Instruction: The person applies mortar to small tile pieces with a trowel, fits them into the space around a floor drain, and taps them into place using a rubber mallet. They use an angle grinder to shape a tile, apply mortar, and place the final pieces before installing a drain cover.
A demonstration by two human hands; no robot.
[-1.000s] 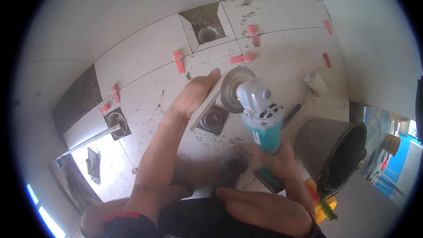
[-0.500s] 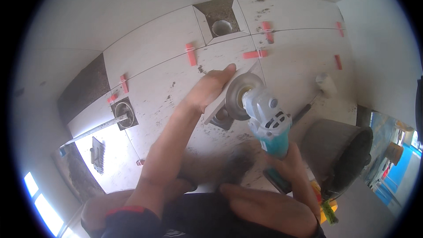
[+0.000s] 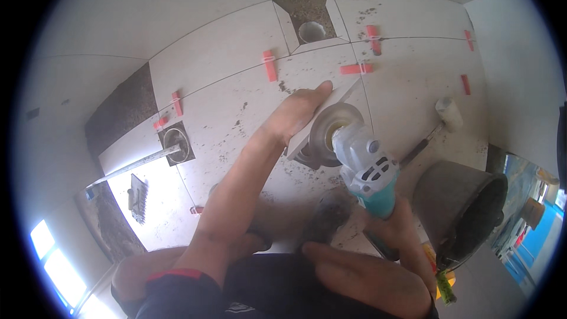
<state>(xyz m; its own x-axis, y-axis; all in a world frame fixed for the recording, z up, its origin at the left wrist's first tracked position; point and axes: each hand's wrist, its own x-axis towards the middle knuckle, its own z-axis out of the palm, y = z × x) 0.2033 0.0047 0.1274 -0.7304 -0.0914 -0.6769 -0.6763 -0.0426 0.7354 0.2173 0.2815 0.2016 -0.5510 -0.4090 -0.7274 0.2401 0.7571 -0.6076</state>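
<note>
My left hand (image 3: 300, 109) grips a thin piece of pale tile (image 3: 347, 90) by its far left side, holding it tilted above the floor. My right hand (image 3: 394, 223) is wrapped round the teal body of an angle grinder (image 3: 372, 162). The grinder's round disc (image 3: 321, 136) lies up against the tile piece's right side; whether it touches the edge I cannot tell. Part of the tile is hidden behind the disc and the grinder head. Dust blurs the floor below them.
Pale floor tiles with red levelling wedges (image 3: 269, 65) lie ahead, around a square opening with a pipe (image 3: 311, 31). On the left are a notched trowel (image 3: 138, 198) and a long metal straightedge (image 3: 139, 165). A dark bucket (image 3: 434, 195) and a paint roller (image 3: 449, 114) are on the right.
The view has shifted slightly, so the floor and tools appear farther right. Both hands keep their holds, and the disc stays beside the tile piece.
</note>
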